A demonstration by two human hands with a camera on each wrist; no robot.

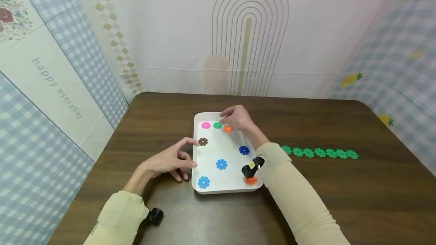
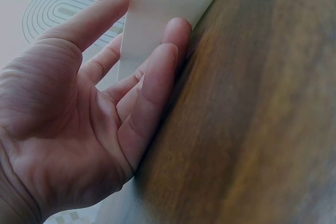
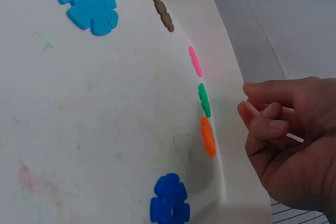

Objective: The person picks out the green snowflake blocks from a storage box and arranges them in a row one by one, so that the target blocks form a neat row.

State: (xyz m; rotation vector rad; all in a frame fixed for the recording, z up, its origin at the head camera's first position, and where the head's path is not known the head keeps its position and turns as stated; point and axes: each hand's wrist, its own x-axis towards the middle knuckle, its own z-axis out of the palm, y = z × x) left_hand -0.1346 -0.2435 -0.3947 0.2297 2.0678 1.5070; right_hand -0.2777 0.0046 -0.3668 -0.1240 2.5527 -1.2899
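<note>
A shallow white tray (image 1: 231, 190) lies on the table with several snowflake-shaped discs spread over its floor. My left hand (image 1: 170, 159) holds the tray's left wall, thumb and index finger at the rim; in the left wrist view its other fingers (image 2: 157, 72) bend against the outer wall. My right hand (image 1: 236, 117) is over the tray's far right corner, fingers bent, with nothing visible in them. Nearest to it are a green disc (image 3: 204, 100) and an orange disc (image 3: 208, 137). A pink disc (image 1: 206, 125) and a brown disc (image 1: 203, 141) lie farther left.
Light blue discs (image 1: 221, 164), a dark blue disc (image 1: 244, 150) and another orange disc (image 1: 250, 181) sit elsewhere in the tray. Right of it, several green discs (image 1: 320, 152) form a row on the brown table (image 1: 163, 112). Printed cloth (image 1: 170, 29) hangs behind.
</note>
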